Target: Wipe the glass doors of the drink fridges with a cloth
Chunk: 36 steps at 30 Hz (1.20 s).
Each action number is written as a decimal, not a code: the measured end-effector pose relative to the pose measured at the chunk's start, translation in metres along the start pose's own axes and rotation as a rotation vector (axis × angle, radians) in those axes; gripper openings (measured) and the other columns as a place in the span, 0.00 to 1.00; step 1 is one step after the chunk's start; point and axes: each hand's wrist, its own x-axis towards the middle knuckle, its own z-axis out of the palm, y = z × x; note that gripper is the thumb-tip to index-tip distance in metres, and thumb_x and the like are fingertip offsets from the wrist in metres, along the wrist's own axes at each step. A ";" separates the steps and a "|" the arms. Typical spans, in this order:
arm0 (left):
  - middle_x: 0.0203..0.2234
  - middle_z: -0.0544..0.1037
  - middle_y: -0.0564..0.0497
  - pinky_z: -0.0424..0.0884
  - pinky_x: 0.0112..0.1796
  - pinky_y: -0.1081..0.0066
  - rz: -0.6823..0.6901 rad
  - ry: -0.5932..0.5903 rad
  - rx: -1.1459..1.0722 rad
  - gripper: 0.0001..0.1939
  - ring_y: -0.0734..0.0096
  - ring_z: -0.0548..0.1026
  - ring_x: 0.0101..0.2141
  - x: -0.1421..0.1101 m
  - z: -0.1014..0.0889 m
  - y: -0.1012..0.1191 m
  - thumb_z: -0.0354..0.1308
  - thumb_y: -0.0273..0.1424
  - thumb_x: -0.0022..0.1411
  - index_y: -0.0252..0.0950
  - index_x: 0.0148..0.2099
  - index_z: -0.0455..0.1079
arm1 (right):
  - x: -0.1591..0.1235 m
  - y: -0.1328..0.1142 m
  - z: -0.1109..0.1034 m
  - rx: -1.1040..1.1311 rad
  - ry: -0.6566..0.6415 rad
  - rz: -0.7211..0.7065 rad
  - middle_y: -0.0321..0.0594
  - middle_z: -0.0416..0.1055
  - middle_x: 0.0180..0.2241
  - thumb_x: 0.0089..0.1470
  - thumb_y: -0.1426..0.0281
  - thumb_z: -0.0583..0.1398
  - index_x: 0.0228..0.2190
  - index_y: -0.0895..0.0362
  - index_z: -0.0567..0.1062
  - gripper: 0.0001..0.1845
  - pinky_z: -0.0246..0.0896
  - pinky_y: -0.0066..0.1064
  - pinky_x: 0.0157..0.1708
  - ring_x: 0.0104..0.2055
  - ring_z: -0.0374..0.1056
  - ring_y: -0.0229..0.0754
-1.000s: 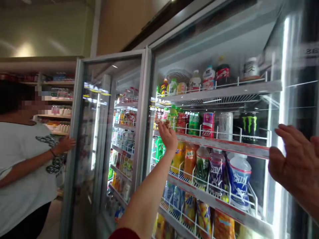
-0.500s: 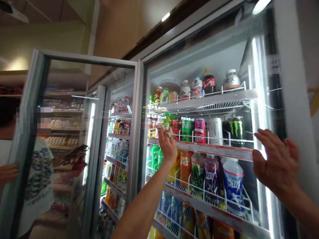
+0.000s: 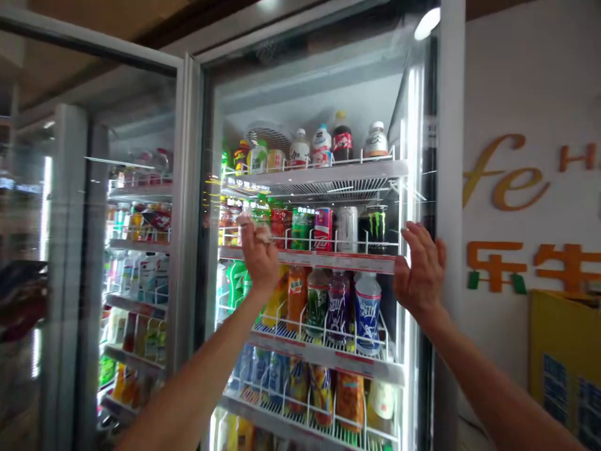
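A glass fridge door (image 3: 310, 88) stands in front of me, with lit drink shelves behind it. My left hand (image 3: 261, 260) is raised at the door's left half, its fingers closed on a small crumpled pale cloth (image 3: 263, 233) that lies at the glass. Much of the cloth is hidden by the fingers. Close to the door's right side, my right hand (image 3: 420, 269) is held up with fingers stretched and nothing in it. It seems to rest on the glass by the bright light strip, but contact is hard to make out.
To the left, another glass door (image 3: 181, 156) stands open, its frame beside the one I face. Shelves (image 3: 328, 260) of cans and bottles lie behind the glass. On the right are a wall with orange letters (image 3: 504, 172) and a yellow box (image 3: 563, 351).
My view has swung right, so the person at the left door has left sight and the lettered wall appears. Both hands stay at the glass, the left still holding the cloth.
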 end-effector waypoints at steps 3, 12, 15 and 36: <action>0.61 0.55 0.51 0.53 0.60 0.59 0.319 -0.240 -0.179 0.24 0.66 0.46 0.63 -0.016 0.009 0.066 0.45 0.29 0.61 0.40 0.60 0.53 | 0.001 -0.001 -0.002 -0.010 -0.008 0.022 0.47 0.60 0.56 0.56 0.68 0.44 0.56 0.55 0.56 0.25 0.44 0.49 0.58 0.61 0.53 0.46; 0.63 0.46 0.45 0.40 0.60 0.43 -0.066 -0.055 -0.151 0.25 0.53 0.41 0.63 0.038 0.011 -0.023 0.42 0.32 0.63 0.29 0.61 0.48 | 0.000 -0.004 -0.001 -0.057 -0.089 0.048 0.45 0.58 0.57 0.55 0.69 0.43 0.58 0.52 0.52 0.27 0.41 0.51 0.58 0.61 0.51 0.47; 0.63 0.47 0.46 0.43 0.61 0.47 0.016 -0.058 -0.178 0.24 0.59 0.40 0.63 0.034 0.014 0.007 0.41 0.30 0.64 0.31 0.61 0.48 | 0.001 -0.004 -0.001 -0.062 -0.074 0.035 0.47 0.58 0.57 0.56 0.69 0.43 0.57 0.53 0.53 0.27 0.41 0.51 0.58 0.61 0.52 0.48; 0.59 0.60 0.52 0.55 0.59 0.61 0.489 -0.383 -0.313 0.29 0.68 0.48 0.62 -0.051 -0.025 -0.019 0.46 0.29 0.60 0.42 0.63 0.48 | -0.003 0.003 0.009 -0.146 0.014 -0.069 0.48 0.65 0.53 0.54 0.66 0.46 0.55 0.55 0.60 0.26 0.45 0.45 0.57 0.57 0.60 0.47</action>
